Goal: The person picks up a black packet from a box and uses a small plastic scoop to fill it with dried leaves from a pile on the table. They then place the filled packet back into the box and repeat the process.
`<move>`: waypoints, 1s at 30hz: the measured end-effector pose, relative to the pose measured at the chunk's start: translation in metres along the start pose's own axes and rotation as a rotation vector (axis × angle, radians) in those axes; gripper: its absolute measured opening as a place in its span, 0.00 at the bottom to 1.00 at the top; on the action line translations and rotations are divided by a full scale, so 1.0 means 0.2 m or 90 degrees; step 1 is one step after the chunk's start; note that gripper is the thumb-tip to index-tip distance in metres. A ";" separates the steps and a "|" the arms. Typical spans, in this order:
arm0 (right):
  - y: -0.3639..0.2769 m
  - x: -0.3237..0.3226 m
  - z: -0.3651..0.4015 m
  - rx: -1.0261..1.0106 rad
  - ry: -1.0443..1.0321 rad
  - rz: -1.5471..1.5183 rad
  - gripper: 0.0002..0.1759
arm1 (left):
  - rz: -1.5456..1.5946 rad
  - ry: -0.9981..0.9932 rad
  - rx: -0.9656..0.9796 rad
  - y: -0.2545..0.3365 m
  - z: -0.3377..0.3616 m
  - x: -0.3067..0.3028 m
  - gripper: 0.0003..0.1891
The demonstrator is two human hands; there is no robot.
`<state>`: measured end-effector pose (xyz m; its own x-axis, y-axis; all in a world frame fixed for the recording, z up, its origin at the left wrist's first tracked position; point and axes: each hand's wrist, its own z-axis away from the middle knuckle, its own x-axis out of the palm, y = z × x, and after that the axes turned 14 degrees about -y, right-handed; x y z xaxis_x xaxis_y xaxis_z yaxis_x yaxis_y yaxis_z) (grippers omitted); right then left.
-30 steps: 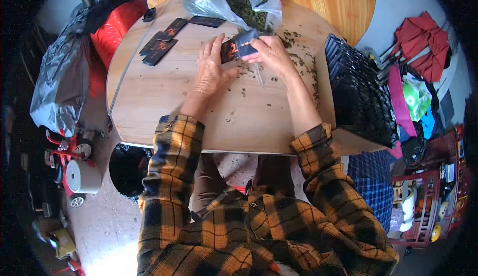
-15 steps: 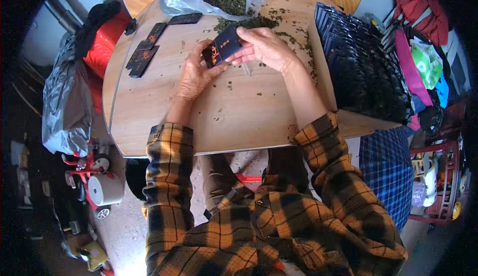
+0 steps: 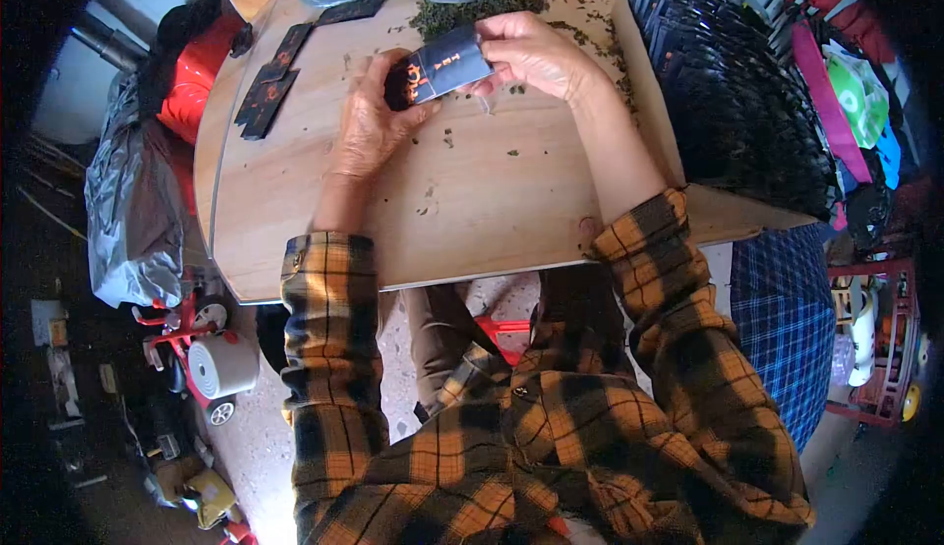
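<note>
A: What's shifted from a second ago?
B: The left hand [image 3: 366, 122], then spread beside the packet [image 3: 449, 61], now has thumb and fingers clamped on its left end. The packet itself has swung round to lie more crosswise.
A: And the right hand [image 3: 541, 58]?
B: Closed about the other end, fingers partly hidden behind it. I can't tell how hard it pinches.
A: So which way does the long axis run?
B: Hand to hand, the right end tipped a little farther from the body.
A: Where are the leaves [image 3: 438, 20]?
B: Heaped just beyond the grip, on the far side from the body. The right hand is the nearer one.
A: Anything else close?
B: Other packets [image 3: 267, 98] lie out past the left hand; a packed row [image 3: 733, 103] stands past the right.
</note>
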<state>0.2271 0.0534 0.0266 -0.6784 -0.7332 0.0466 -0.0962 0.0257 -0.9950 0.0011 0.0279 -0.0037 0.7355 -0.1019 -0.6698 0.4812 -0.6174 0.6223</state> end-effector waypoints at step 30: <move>0.02 0.04 0.00 0.077 0.047 0.108 0.12 | -0.125 -0.029 0.009 0.08 0.00 0.06 0.34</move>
<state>0.2221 0.0477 0.0239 -0.7294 -0.6733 -0.1212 0.1094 0.0601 -0.9922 0.0178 0.0172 -0.0006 0.6062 -0.0138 -0.7952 0.6055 -0.6403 0.4726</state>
